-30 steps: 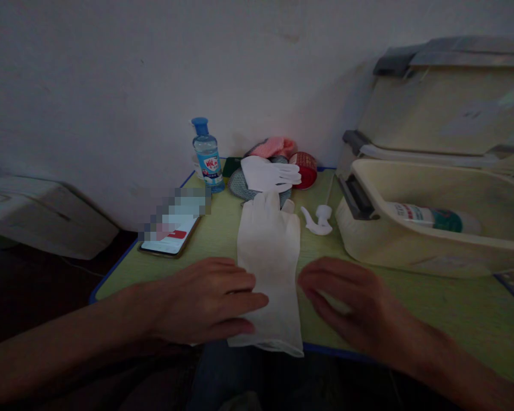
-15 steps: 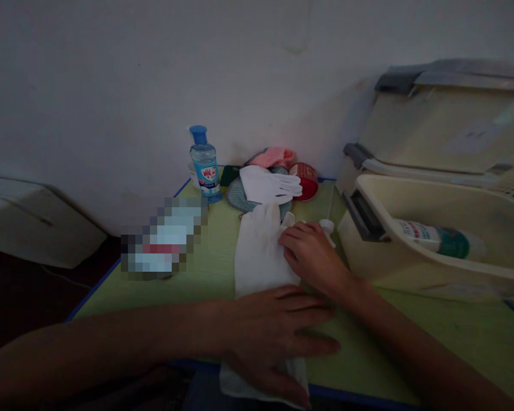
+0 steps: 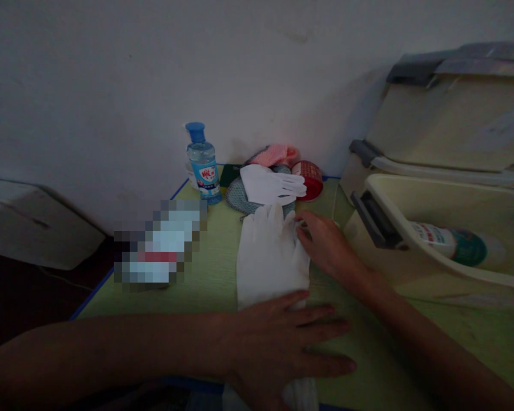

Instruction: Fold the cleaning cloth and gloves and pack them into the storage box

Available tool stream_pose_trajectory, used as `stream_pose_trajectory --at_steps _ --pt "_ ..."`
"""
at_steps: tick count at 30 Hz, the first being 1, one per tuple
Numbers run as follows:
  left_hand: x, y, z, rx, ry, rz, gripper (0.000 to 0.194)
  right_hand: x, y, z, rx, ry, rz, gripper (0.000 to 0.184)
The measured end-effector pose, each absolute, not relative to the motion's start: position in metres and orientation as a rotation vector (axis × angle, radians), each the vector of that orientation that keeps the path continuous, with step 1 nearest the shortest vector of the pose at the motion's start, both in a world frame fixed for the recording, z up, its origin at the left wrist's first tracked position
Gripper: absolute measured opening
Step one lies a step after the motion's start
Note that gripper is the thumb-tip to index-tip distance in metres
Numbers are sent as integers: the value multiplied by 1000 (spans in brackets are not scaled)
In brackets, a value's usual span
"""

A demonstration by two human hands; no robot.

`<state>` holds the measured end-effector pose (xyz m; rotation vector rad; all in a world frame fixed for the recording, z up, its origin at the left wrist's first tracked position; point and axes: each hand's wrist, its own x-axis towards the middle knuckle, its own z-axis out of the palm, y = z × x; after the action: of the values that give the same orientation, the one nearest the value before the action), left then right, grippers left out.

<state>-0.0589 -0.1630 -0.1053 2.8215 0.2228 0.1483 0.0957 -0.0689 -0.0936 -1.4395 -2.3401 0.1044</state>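
Dimly lit green tbl [image 3: 209, 274] by wall [image 3: 111, 103], L fingers [image 3: 325, 331] apart over wht glove [image 3: 269, 262], R fingers [image 3: 310, 220] alongside, grip unclear

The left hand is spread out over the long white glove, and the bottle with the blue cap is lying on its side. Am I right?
Almost! The bottle with the blue cap isn't lying on its side: the head view shows it standing upright. The left hand is indeed spread out over the long white glove.
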Motion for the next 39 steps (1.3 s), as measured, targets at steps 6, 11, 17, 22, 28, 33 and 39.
stream_pose_trajectory --at_steps 6,11,17,22,28,33,39 --pt "-60 -164 -100 2848 240 130 72 97 -45 -96 -1449 -2235 121 18" --pt "-64 -166 -99 2867 215 131 71 98 -43 -105 -1442 -2245 111 16" --pt "-68 -166 -99 2829 189 69 69 97 -43 -106 -1458 -2257 27 15" --pt "-68 -167 -99 2844 172 83 66 95 -46 -102 -1512 -2276 -29 22" --pt "-67 -166 -100 2888 154 81 67 92 -50 -102 -1528 -2333 -86 26" --pt "-68 -172 -87 2996 109 138 56 90 -52 -96 -1342 -2288 -20 29" --pt "-72 -178 -76 3056 59 176 41 101 -75 -90 -1133 -2318 23 24"
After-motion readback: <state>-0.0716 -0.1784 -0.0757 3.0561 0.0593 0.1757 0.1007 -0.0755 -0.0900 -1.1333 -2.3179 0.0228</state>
